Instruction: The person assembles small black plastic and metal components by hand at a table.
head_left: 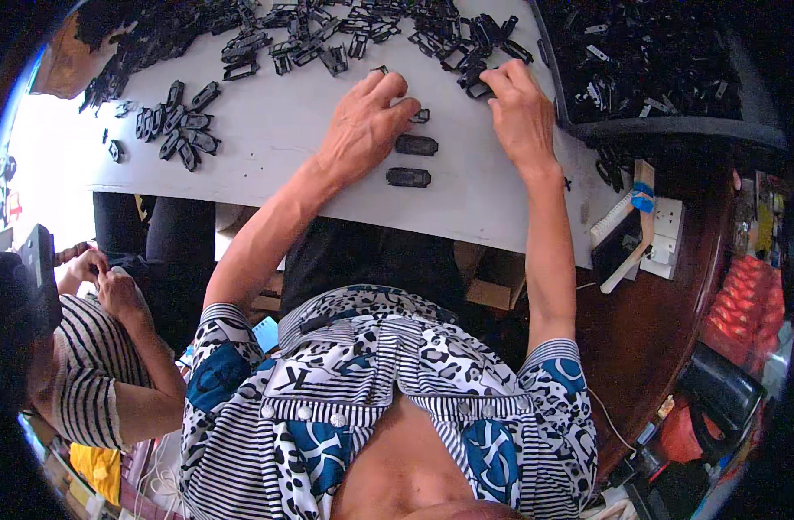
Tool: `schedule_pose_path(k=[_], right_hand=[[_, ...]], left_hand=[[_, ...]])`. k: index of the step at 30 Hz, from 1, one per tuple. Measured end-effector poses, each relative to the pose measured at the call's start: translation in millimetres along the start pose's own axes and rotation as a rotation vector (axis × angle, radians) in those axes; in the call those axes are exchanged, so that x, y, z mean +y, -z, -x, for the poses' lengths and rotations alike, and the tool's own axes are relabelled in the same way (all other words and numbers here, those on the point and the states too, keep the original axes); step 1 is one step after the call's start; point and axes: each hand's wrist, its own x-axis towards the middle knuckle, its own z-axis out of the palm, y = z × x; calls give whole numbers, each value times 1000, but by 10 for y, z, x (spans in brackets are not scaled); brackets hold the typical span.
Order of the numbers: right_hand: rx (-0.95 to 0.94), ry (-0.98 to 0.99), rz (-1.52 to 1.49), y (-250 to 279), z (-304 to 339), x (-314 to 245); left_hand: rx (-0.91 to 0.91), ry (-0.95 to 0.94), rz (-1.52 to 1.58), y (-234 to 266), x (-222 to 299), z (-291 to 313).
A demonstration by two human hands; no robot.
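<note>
My left hand (pixel 367 121) is over the white table with its fingers curled closed. A dark bit shows past its fingertips, but what the fingers hold is hidden. Beside its thumb lies a small black plastic piece (pixel 420 115), partly covered by the hand. Below that, two oblong black plastic housings, an upper one (pixel 417 145) and a lower one (pixel 408 177), lie one under the other, apart. Farther right, my right hand (pixel 523 117) pinches a black plastic frame (pixel 478 89) between thumb and fingers, at the edge of a pile of similar frames (pixel 453 43).
Black parts (pixel 180 39) heap along the table's far side. Several assembled housings (pixel 176 126) cluster at left. A dark bin (pixel 666 126) of small parts stands at the right, above a wooden stand (pixel 644 221) and power strip (pixel 668 230). Another person's hands (pixel 111 282) are at lower left.
</note>
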Motion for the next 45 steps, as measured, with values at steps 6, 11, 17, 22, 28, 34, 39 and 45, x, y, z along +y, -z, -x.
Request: schedule_pose_path(k=[6,11,17,22,28,34,39,45], right_hand=[[-28,78,55,-25,6,106],[163,-101,-360,33,-7,137],[203,-478,-1325,-62,84,137],[12,-513,-1269,-38,161,-141],[-161,-479,-814,-33,280,-134],[-183,-348,-599,60,277,-141],[-226,-504,-1116,137,165,-386],[-38,-217,-774,91,23,-533]], left_hand=[[-125,3,96,16,16,-17],[-74,79,232,56,25,-31],[-21,112,233,57,-27,-24],[-65,136,236,89,23,-20],[-72,148,260,73,-42,0],[-38,157,298,59,-42,15],[-25,221,390,190,148,-174],[-87,563,1008,205,9,-299]])
